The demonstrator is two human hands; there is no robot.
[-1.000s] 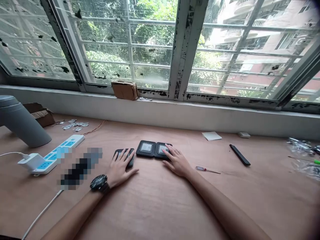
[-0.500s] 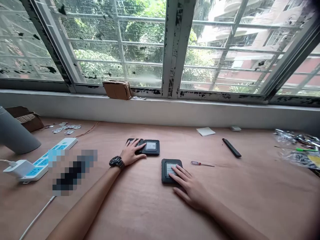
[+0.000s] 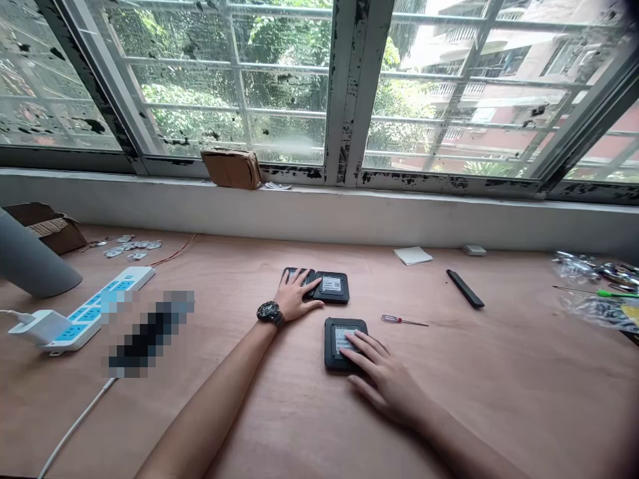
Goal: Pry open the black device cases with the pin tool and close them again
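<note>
Head view: the bare plywood table (image 3: 499,399) lies open before and to the right of the right hand (image 3: 387,378); a thin red-handled screwdriver (image 3: 399,320) lies near. The right hand lies flat, fingers spread, their tips on the near black square labelled device (image 3: 333,346). The left hand (image 3: 295,297) rests open, palm down, on the far-left black device (image 3: 291,274), which touches a labelled black twin (image 3: 331,287).

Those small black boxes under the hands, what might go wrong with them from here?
1. The right hand lies flat on the near black box, over its label; sliding could scuff the label.
2. The left hand covers a far box touching its neighbour; a push may shift both.
3. The small screwdriver lies loose just right of the near black box and might get swept away.
</note>
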